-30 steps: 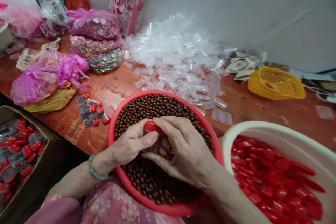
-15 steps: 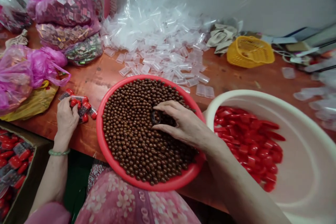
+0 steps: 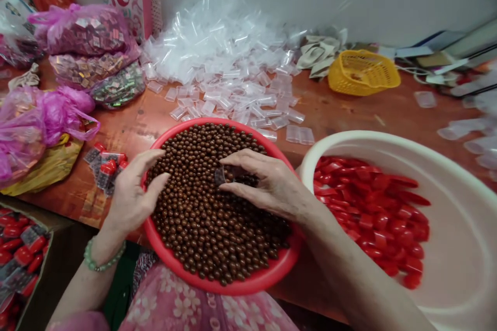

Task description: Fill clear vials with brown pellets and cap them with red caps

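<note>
A red basin point(image 3: 248, 282) full of small brown balls point(image 3: 202, 217) rests at the table's front edge. My right hand point(image 3: 267, 183) lies over the balls, its fingers closed round a small clear plastic tube point(image 3: 221, 175) that dips into them. My left hand point(image 3: 134, 194) hovers over the basin's left rim with its fingers spread and nothing in it. Just left of it, several filled tubes with red caps point(image 3: 104, 163) lie on the wooden table point(image 3: 349, 114).
A white basin point(image 3: 446, 176) of red caps point(image 3: 373, 207) stands at the right. Empty clear tubes point(image 3: 229, 67) are heaped behind, a yellow basket point(image 3: 363, 72) beyond. Pink bags point(image 3: 42, 119) sit at the left, and a cardboard box of capped tubes point(image 3: 19, 253) below.
My left hand set a capped tube on the pile at the left and came back to the red basin's rim, empty. My right hand took a fresh clear tube into the balls.
</note>
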Motion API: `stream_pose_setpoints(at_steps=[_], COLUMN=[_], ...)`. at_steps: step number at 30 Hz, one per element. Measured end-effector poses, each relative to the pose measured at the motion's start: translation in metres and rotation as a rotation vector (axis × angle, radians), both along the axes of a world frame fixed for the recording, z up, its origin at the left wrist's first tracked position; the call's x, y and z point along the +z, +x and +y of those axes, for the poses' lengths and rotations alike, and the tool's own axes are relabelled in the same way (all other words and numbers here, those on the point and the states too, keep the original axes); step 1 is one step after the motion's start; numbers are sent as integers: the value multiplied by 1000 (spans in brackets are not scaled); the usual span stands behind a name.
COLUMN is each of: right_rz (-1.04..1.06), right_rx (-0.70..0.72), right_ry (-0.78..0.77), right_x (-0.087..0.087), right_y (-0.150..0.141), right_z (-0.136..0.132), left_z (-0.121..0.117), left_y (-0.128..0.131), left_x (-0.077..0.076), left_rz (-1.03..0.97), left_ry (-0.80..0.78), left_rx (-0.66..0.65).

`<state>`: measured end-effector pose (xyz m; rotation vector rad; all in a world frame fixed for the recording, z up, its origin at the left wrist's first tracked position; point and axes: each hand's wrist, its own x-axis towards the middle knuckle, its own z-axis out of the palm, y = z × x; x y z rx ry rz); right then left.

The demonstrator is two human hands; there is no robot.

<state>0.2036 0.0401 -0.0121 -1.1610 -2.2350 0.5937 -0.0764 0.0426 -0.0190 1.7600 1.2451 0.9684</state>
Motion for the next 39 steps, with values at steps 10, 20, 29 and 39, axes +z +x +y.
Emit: stream_pose_setpoints(at_steps=[10, 20, 29, 39], right_rz=[192, 526, 395, 138], right_rx=[180, 46, 18, -94], right_ry=[-103, -394, -563, -364], right_x=[37, 24, 26, 13], right_y=[-5, -21, -30, -29], right_z=[-7, -18, -14, -25], left_z=[3, -8, -7, -2], left_y=[52, 51, 43, 44], left_x=[12, 12, 2, 8], left_rz=[-187, -391, -307, -440], left_ry=[-309, -539, -517, -581], left_rx=[-587, -566, -501, -247])
